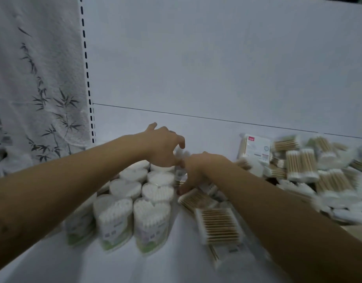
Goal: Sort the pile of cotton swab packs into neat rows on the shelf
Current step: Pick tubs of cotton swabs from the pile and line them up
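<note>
Heart-shaped tubs of white cotton swabs (157, 192) stand in rows at the shelf's left-middle. To the right lies a loose pile of flat wooden-stick swab packs (310, 166). Two more flat packs (217, 225) lie near the front centre. Both hands meet behind the rows at one upright swab tub (181, 173), which is blurred. My right hand (198, 170) grips this tub from the right, thumb low. The curved fingers of my left hand (162, 148) arch over the tub's white top. Whether they grip it is unclear.
The white shelf board (118, 266) ends at a white back panel (216, 68). A slotted upright (88, 84) stands at the left, and beside it hangs a bamboo-print towel (37, 82). One boxed swab pack (255, 149) leans against the back panel.
</note>
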Tool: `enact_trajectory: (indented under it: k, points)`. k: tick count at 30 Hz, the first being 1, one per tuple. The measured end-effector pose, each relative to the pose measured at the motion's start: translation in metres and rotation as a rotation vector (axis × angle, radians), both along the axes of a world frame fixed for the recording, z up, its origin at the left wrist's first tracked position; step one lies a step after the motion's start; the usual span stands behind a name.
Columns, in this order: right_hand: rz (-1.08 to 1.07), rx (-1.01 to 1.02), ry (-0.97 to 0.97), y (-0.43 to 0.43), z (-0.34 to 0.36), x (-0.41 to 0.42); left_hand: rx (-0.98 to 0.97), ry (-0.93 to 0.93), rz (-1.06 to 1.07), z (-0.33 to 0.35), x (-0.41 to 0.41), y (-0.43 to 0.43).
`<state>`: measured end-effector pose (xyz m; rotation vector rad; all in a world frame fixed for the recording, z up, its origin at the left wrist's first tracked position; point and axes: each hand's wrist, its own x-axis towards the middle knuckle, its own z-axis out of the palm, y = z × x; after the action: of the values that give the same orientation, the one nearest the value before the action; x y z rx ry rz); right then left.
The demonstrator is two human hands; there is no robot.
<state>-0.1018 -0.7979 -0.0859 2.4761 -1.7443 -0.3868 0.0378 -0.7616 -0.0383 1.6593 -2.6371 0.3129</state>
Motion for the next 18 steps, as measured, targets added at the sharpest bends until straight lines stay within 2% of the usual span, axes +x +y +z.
enact_trajectory:
  k: [3,8,12,18]
  points:
    - [-0.034,0.021,0.076,-0.006,-0.009,0.0,0.042,0.011,-0.049,-0.005,0.0,-0.011]
    - [0.006,-0.086,-0.024,0.001,0.024,-0.013,0.003,0.069,-0.113,-0.003,0.001,-0.02]
    - [-0.011,-0.231,0.058,0.007,0.063,-0.034,-0.151,0.16,-0.107,0.015,0.006,-0.029]
    - [0.01,-0.174,0.196,0.028,0.067,-0.054,-0.116,0.124,-0.135,0.017,-0.008,-0.026]
